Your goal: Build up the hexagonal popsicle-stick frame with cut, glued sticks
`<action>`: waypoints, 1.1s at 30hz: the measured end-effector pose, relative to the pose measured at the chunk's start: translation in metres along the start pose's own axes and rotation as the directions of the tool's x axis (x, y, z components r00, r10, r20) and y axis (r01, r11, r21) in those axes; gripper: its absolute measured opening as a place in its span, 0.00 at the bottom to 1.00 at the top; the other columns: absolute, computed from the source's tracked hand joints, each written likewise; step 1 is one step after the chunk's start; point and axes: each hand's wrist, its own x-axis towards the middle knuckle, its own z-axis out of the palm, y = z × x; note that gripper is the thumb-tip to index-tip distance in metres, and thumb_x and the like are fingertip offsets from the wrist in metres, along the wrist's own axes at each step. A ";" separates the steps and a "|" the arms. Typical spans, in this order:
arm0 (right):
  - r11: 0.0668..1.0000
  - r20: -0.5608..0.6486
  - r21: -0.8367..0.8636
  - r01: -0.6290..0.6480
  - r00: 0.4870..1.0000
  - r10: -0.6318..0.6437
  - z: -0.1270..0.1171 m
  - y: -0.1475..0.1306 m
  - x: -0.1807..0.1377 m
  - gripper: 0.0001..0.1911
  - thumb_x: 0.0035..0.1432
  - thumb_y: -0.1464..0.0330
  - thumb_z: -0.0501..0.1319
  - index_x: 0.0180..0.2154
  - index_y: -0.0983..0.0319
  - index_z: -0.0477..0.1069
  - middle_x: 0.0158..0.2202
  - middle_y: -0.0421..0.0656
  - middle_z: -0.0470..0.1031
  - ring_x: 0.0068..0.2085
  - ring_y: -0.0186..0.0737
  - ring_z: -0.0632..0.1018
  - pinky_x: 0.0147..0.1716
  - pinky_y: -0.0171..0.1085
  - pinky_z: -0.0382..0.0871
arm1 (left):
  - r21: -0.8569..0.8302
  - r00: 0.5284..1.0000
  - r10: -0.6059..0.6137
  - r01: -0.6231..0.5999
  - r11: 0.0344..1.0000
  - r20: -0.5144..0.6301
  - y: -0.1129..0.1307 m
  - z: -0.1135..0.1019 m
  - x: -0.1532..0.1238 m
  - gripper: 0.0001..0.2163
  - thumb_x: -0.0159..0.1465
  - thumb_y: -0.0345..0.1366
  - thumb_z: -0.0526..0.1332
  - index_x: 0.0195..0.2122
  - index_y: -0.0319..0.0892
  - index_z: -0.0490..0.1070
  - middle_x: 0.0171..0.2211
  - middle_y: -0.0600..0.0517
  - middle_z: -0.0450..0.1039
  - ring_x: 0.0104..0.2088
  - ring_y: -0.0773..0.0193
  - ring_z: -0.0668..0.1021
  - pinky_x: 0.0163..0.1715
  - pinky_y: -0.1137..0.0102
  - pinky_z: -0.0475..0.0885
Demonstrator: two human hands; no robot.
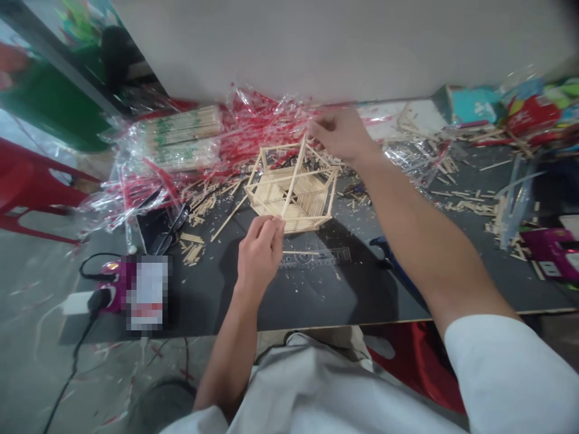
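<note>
A many-sided basket-like frame (pixel 312 224) built of thin wooden sticks stands on the dark table, with a slatted base and upright posts. A wooden stick (pixel 295 175) runs slantwise across its top. My left hand (pixel 261 250) pinches the near end of that stick at the frame's front edge. At the far end, my right hand (pixel 340 135) reaches over the frame with thumb and fingers closed round the stick's tip. The exact contact there is partly hidden. Just in front of the frame lies a clear ruler (pixel 316 258) with a loose stick on it.
Packs of sticks (pixel 183 129) and red-printed plastic wrappers (pixel 266 120) crowd the back. Cut stick pieces (pixel 192 247) litter both sides. A dark blue tool (pixel 384 250) lies under my right forearm. A purple power strip (pixel 118 283) and blurred-out phone (pixel 149 292) sit at front left.
</note>
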 end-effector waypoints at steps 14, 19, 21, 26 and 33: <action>0.934 0.181 0.214 -0.286 0.951 0.250 0.008 -0.003 0.010 0.15 0.62 0.75 0.70 0.25 0.60 0.70 0.19 0.37 0.68 0.22 0.28 0.66 0.25 0.32 0.68 | -0.008 1.000 -0.016 0.016 1.000 0.008 0.000 0.000 -0.001 0.04 0.74 0.32 0.59 0.41 0.41 0.72 0.40 0.47 0.79 0.36 0.68 0.80 0.33 0.75 0.72; 0.905 0.217 0.232 -0.357 0.926 0.309 0.006 -0.012 0.005 0.16 0.65 0.77 0.67 0.25 0.62 0.69 0.21 0.37 0.66 0.23 0.25 0.65 0.24 0.26 0.64 | -0.001 1.000 -0.012 0.012 1.000 0.013 0.000 0.000 0.000 0.04 0.74 0.32 0.59 0.42 0.40 0.72 0.40 0.46 0.79 0.35 0.68 0.80 0.31 0.76 0.72; 0.903 0.223 0.237 -0.360 0.924 0.310 0.006 -0.013 0.005 0.16 0.64 0.76 0.68 0.26 0.61 0.69 0.21 0.36 0.65 0.23 0.25 0.65 0.22 0.25 0.63 | -0.012 1.000 -0.021 0.021 1.000 0.009 0.000 0.000 -0.001 0.04 0.74 0.32 0.58 0.42 0.40 0.72 0.40 0.46 0.78 0.36 0.68 0.80 0.32 0.76 0.73; 0.897 0.226 0.240 -0.370 0.920 0.319 0.005 -0.013 0.004 0.16 0.66 0.77 0.65 0.25 0.62 0.70 0.21 0.36 0.64 0.24 0.25 0.64 0.21 0.25 0.61 | -0.128 0.996 -0.092 0.093 0.987 0.015 0.000 0.001 -0.002 0.04 0.74 0.32 0.59 0.41 0.41 0.72 0.40 0.49 0.77 0.33 0.71 0.79 0.32 0.77 0.75; 0.895 0.229 0.221 -0.386 0.913 0.337 0.004 -0.013 0.004 0.15 0.65 0.76 0.67 0.26 0.62 0.72 0.19 0.35 0.65 0.22 0.25 0.65 0.20 0.26 0.61 | -0.213 0.993 -0.119 0.116 0.970 -0.003 -0.002 0.002 -0.002 0.05 0.73 0.30 0.58 0.41 0.41 0.74 0.38 0.51 0.77 0.30 0.73 0.79 0.31 0.79 0.76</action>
